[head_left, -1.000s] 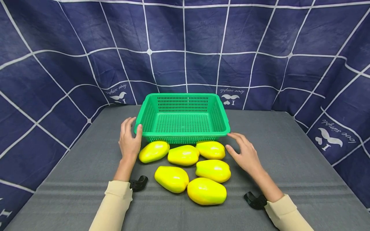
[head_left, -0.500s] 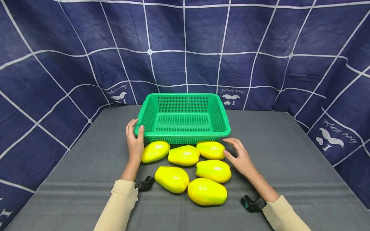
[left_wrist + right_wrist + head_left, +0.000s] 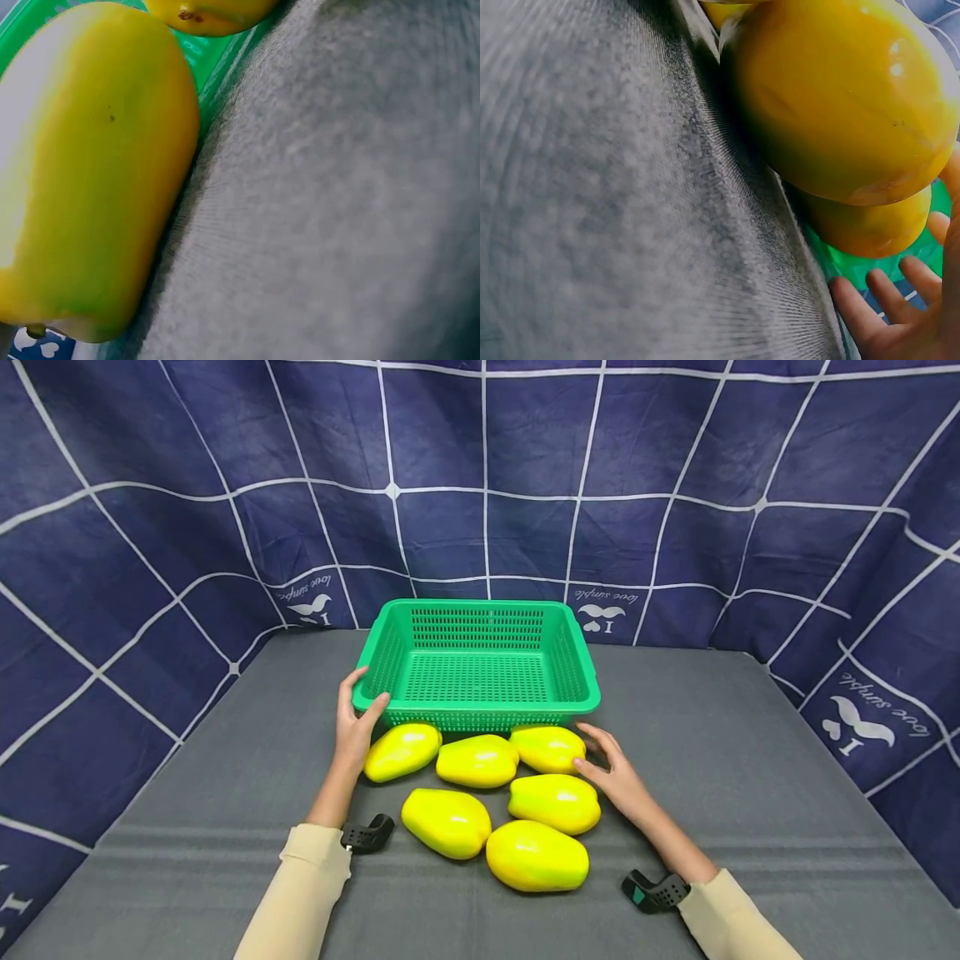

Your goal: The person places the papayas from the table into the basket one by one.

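Several yellow papayas lie in front of a green plastic basket point(image 3: 480, 720). In the head view my left hand point(image 3: 355, 727) is at the basket's front left corner, thumb and fingers apart and overlapping the rim. Just right of that hand lies the back left papaya point(image 3: 402, 752); a papaya point(image 3: 97, 172) fills much of the left wrist view. My right hand point(image 3: 617, 775) is beside the back right papaya point(image 3: 548, 749), its thumb tip right at the fruit's end. In the right wrist view, the fingers point(image 3: 889, 296) are spread next to the papayas.
More papayas lie nearer to me: one in the middle of the back row point(image 3: 477, 762), others at front left point(image 3: 447, 823), right point(image 3: 555, 803) and front point(image 3: 537, 857). Grey cloth point(image 3: 675, 693) covers the table. A blue gridded curtain point(image 3: 525, 527) hangs behind the basket.
My left hand has shifted right, onto the basket's corner. My right hand has moved left and slightly down to the back right papaya. The basket and papayas stay in place.
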The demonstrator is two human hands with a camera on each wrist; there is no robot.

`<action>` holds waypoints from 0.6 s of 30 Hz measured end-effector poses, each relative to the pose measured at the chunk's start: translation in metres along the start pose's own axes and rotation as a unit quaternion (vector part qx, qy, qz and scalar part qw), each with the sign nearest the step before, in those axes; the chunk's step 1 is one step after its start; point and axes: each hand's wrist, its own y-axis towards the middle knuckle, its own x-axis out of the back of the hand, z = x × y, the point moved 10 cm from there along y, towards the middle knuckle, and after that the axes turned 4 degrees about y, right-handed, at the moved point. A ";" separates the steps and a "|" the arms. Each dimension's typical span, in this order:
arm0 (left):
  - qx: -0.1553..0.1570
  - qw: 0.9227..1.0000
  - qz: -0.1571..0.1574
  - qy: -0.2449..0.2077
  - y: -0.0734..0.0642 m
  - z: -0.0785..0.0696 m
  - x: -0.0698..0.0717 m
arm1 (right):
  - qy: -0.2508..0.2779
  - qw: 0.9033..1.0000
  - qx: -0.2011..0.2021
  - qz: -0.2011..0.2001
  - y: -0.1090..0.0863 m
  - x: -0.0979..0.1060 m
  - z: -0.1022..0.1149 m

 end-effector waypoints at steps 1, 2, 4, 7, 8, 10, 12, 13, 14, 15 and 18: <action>0.005 1.000 0.002 -0.011 0.000 0.002 0.000 | 0.007 1.000 -0.006 0.004 0.000 -0.001 -0.001; 0.008 1.000 0.004 -0.020 0.000 0.004 -0.001 | 0.012 1.000 -0.009 0.009 0.000 -0.002 -0.002; 0.014 0.999 0.002 -0.031 0.000 0.007 0.000 | 0.027 0.999 -0.013 0.020 0.000 -0.005 -0.004; 0.019 0.999 0.001 -0.031 -0.001 0.010 0.000 | 0.051 0.998 -0.016 0.033 -0.001 -0.008 -0.006; 0.020 0.999 0.000 -0.029 -0.001 0.011 0.000 | 0.059 0.998 -0.016 0.036 -0.001 -0.009 -0.007; 0.019 0.999 0.000 -0.026 -0.002 0.012 0.000 | 0.075 0.996 -0.020 0.039 -0.001 -0.009 -0.008; 0.017 0.999 0.000 -0.027 -0.002 0.013 0.000 | 0.082 0.996 -0.023 0.038 0.000 -0.009 -0.008; 0.016 0.999 0.000 -0.029 -0.001 0.013 0.000 | 0.083 0.995 -0.025 0.039 0.000 -0.010 -0.009; 0.016 0.999 0.000 -0.031 -0.001 0.013 0.000 | 0.085 0.995 -0.027 0.038 0.001 -0.010 -0.009; 0.016 0.999 0.000 -0.033 0.000 0.013 0.000 | 0.086 0.995 -0.030 0.038 0.002 -0.010 -0.010; 0.017 0.999 0.001 -0.033 0.000 0.013 -0.001 | 0.088 0.995 -0.034 0.035 0.003 -0.009 -0.011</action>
